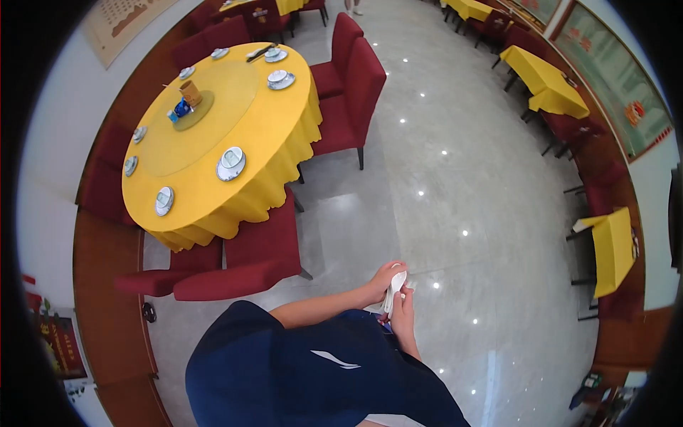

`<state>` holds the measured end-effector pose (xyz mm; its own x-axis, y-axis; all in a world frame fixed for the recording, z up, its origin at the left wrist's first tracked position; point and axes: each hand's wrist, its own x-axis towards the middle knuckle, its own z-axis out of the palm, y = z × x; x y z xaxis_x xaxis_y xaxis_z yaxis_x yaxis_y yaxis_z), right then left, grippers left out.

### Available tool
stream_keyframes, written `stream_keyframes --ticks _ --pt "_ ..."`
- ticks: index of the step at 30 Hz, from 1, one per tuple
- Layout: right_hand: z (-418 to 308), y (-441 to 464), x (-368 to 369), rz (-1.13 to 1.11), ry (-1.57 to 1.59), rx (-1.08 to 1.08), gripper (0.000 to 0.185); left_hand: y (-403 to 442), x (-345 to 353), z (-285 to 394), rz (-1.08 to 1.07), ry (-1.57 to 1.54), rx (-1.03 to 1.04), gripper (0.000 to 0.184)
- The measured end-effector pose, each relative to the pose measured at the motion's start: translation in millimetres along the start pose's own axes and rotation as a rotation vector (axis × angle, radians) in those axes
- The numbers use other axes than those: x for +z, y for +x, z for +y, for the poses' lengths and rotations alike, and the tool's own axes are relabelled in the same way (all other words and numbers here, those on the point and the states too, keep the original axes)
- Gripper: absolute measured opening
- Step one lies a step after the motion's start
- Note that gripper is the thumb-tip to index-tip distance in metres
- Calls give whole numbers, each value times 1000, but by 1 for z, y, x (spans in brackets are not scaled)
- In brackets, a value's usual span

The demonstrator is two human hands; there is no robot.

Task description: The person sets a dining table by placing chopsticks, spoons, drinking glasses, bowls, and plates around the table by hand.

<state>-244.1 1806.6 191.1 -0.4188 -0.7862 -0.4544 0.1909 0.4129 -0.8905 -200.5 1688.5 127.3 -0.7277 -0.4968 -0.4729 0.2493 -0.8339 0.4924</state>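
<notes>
Both of my hands are together in front of my dark blue shirt, low in the view. My left hand point(385, 279) has its fingers wrapped round white spoons point(398, 280). Against the lower right side of the same spoons, my right hand point(403, 313) has its fingers closed. Something thin and pale hangs below the spoons between the hands, too small to make out. The shirt and the hands hide part of it.
A round table with a yellow cloth point(267, 171) bears several place settings, one being a plate with a bowl point(231, 163). Red chairs point(361, 92) stand round it. Yellow-covered tables point(613, 252) line the right wall. Grey tiled floor point(427, 213) lies between.
</notes>
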Motion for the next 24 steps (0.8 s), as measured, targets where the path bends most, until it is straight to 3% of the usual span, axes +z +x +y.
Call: stream_keyframes --ticks 6,10,14,15,16,18,23,24 --pt "-54 160 -73 -201 -37 -28 28 133 42 59 125 -126 81 21" --pt "-129 262 -125 -350 -67 140 32 216 96 117 142 -83 236 23" --pt "-179 376 -162 -482 -198 110 34 305 131 173 305 14 269 24" --pt "-166 414 -170 -484 -316 -31 34 329 128 181 372 21 291 27" --pt "-187 425 -173 -494 -328 0 34 349 125 188 390 -3 274 27" --pt "-236 472 -173 -520 -430 -141 32 396 118 209 418 -76 397 32" --pt "-292 601 -160 -508 -424 -69 30 498 122 296 459 -224 440 38" --pt "-299 638 -156 -484 -503 -149 29 525 119 319 458 -241 452 38"
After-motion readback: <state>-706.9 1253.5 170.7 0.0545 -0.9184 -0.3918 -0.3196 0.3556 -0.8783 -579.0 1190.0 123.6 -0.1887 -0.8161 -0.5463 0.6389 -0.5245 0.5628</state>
